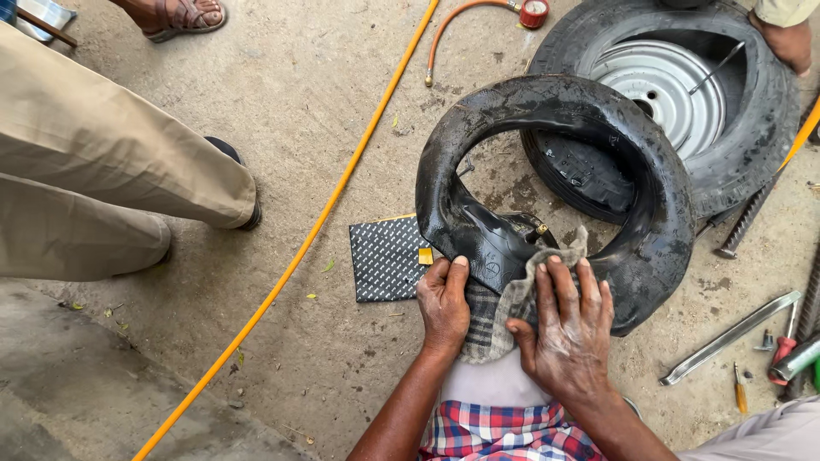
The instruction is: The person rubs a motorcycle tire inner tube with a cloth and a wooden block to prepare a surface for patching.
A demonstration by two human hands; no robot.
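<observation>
Black rubber and a checked rag, that's what we've got under our fingers right now. Going left to right: our left hand (444,303) has its thumb up on the wet inner tube (555,171) and its fingers curled down over the rag (504,312), so that grip is pressed together, pinching cloth against rubber. Our right hand (568,329) lies flat with fingers spread on top of the same rag, more pushing down than grabbing.

The tube itself stands up on edge over our knee, its low part right under both hands and the rest of the ring arching away from us toward the tyre and steel rim (662,94) on the concrete floor (325,102). The brass valve stem (540,229) pokes out just above the rag, close to our right fingertips.

For drying a spot like this well, we'd say keep the left hand as the anchor so the tube doesn't roll, and let the right hand do the rubbing with the palm flat, working outward so the grit goes off the patch area instead of into it. Stay clear of the valve so the cloth doesn't snag.

Beside the tube on the left lies a dotted black patch sheet (386,258), and an orange air hose (325,213) runs across the floor. Tyre levers (730,337) sit well off to the right.
</observation>
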